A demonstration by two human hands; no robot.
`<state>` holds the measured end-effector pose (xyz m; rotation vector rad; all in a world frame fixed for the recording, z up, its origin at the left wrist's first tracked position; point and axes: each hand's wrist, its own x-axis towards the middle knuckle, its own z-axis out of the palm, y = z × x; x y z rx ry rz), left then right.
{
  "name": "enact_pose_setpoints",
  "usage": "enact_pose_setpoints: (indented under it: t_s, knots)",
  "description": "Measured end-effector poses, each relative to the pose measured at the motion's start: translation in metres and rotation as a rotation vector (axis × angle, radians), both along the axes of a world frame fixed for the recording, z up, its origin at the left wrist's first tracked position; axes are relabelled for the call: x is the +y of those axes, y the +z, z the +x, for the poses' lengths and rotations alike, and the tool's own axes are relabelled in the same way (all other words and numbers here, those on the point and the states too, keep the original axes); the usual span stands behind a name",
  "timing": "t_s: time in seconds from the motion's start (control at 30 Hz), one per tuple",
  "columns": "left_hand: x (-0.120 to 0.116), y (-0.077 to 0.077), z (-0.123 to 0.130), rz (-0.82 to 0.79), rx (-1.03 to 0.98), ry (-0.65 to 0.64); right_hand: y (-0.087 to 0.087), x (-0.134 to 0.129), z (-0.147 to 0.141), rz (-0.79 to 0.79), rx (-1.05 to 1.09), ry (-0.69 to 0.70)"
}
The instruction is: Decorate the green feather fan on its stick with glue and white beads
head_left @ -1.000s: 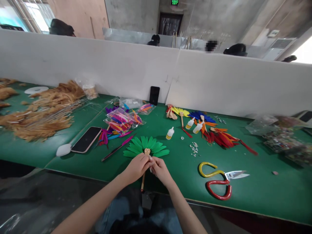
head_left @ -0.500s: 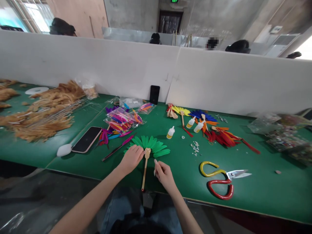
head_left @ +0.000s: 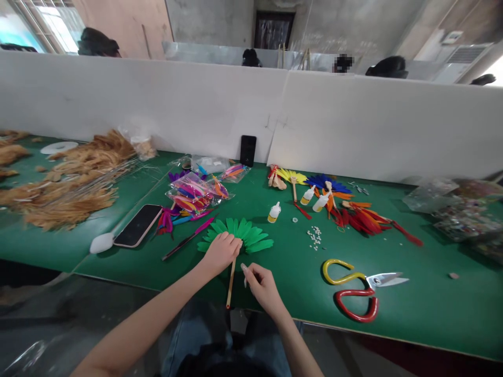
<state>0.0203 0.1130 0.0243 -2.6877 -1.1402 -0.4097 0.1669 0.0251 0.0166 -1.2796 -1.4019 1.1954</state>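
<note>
A green feather fan [head_left: 257, 240] lies on the table in front of me, its thin wooden handle [head_left: 230, 285] pointing toward the edge nearest me. My left hand [head_left: 222, 252] covers the wooden head of the fan, fingers closed over it where the feathers meet the handle. Just right of the handle, apart from it, is my right hand [head_left: 261, 284]. Its thumb and fingers are pinched together; whatever may be between them is too small to make out. A small white glue bottle [head_left: 274, 212] stands behind the fan.
Scissors [head_left: 367, 290] lie at right, near tiny white beads [head_left: 315, 237]. Yellow [head_left: 291, 176] and blue feather fans [head_left: 328, 184] and two more bottles sit farther back. At left are bagged feathers [head_left: 192, 192], a phone [head_left: 138, 226] and brown fibres [head_left: 90, 162]. A white partition [head_left: 157, 104] closes the back.
My left hand has moved right, over the fan's wooden head, which showed before. My right hand has shifted slightly left and down, nearer the handle.
</note>
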Motion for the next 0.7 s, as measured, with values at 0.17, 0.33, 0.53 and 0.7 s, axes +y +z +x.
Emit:
enact_pose_setpoints:
  t_s: [0.17,0.33,0.53,0.7]
  knots:
    - [0.001,0.002,0.002,-0.02,-0.005,0.039,-0.001,0.0,0.0,-0.012,0.011,-0.003]
    - [0.002,0.006,0.0,-0.126,-0.048,0.033,0.001,0.001,0.001,-0.011,0.01,-0.006]
    - [0.002,0.006,-0.003,-0.225,-0.097,0.035,0.001,0.001,0.001,-0.019,0.008,-0.001]
    - [0.005,0.016,-0.009,-0.277,-0.22,0.051,-0.002,0.001,0.001,-0.019,0.005,-0.017]
